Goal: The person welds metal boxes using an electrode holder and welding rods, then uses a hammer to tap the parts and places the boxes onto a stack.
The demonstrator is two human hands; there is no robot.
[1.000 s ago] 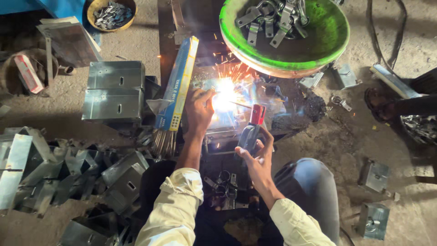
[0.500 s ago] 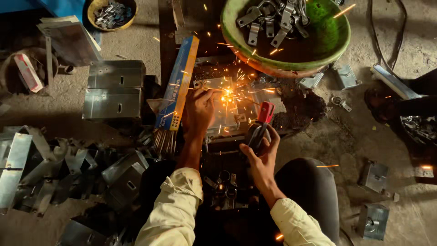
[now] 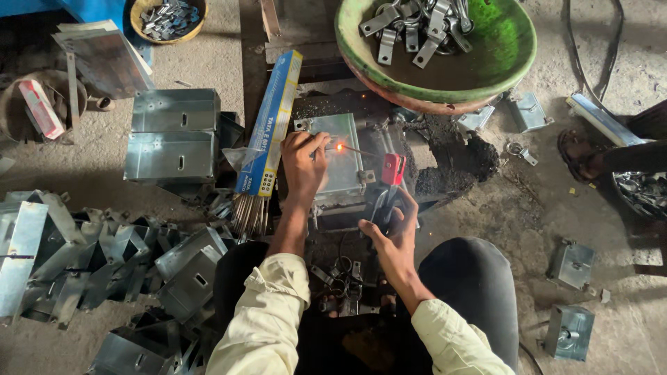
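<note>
So the big flare and spark shower from a moment ago have died down to one small orange glow at the rod tip, which reads to me like the arc has just broken on that spot.

Nearest you, your right hand (image 3: 392, 232) is wrapped tight around the red-tipped electrode holder (image 3: 389, 182), fingers closed on the grip. Your left hand (image 3: 303, 163) rests on the galvanised metal box (image 3: 335, 161), fingers pinched together at its top edge, right beside the glow.

Left of that, the blue pack of welding rods (image 3: 271, 125) leans in close to your wrist. Folded sheet-metal boxes (image 3: 174, 132) are stacked further left. Up top, the green bowl of metal clamps (image 3: 445, 48) overhangs the far edge of the work.
</note>
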